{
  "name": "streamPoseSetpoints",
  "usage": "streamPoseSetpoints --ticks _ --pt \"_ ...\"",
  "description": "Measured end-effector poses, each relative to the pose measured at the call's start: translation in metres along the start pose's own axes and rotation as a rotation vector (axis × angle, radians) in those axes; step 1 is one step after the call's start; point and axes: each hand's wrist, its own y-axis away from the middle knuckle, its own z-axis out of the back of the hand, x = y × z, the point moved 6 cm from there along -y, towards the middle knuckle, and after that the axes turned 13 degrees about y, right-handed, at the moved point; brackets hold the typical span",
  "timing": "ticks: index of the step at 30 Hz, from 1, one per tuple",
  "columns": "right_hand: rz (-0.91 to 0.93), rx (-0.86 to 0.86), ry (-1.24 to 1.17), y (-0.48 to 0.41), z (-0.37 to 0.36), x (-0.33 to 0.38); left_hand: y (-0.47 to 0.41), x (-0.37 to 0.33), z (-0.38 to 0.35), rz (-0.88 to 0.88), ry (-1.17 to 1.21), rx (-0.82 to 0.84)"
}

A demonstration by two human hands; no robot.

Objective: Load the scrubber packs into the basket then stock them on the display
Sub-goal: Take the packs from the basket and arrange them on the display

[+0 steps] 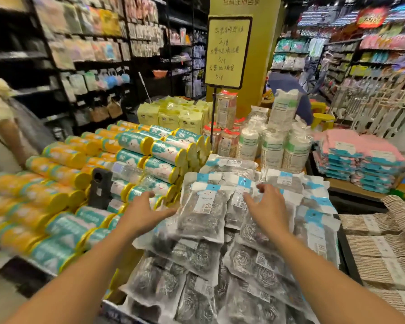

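Both bare arms reach forward over a heap of scrubber packs (204, 230) piled on the display desk (351, 187); the packs are clear bags with blue-and-white header cards and dark steel-wool coils inside, lying overlapped and slanted in several layers from the near edge up to the middle of the desk. The left hand (143, 212) sits at the left edge of the heap, its fingers (166, 212) spread and stretched toward the topmost pack (205, 211), thumb raised near the rolls beside it; whether the fingertips touch the bag I cannot tell, and they close on nothing. The right hand (268, 208) hovers palm-down over the upper packs, fingers loosely spread and curled, not pinching anything; its thumb points toward a neighbouring pack's header.

Left of the heap lie stacked rolls of bags (136, 146) in teal and orange wrappers with yellow ends; a dark grey device (100, 187) stands upright among them. Behind the packs stand wrapped stacks of paper cups (271, 146), yellow packets (173, 115) and a yellow handwritten sign (227, 51) on a thin black pole. To the right are folded pink cloths (360, 150) in a pile, and bundled beige sticks (381, 249) at the near right. Shelving with hanging goods fills the background; a person's arm (7, 134) shows at the far left edge.
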Motion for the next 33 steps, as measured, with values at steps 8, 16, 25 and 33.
streamPoseSetpoints --ticks 8,16,25,33 --pt "0.417 0.162 -0.237 0.101 -0.049 0.192 0.082 0.109 0.14 0.135 0.011 -0.279" --pt "0.693 0.482 -0.301 0.279 -0.182 0.369 0.163 0.318 0.268 0.439 0.147 -0.432" --pt "0.407 1.038 -0.048 0.496 -0.454 0.387 0.183 0.601 0.319 0.658 0.046 -0.254" --pt "-0.154 1.252 0.058 0.606 -0.708 0.265 0.152 0.834 0.224 0.719 0.109 -0.135"
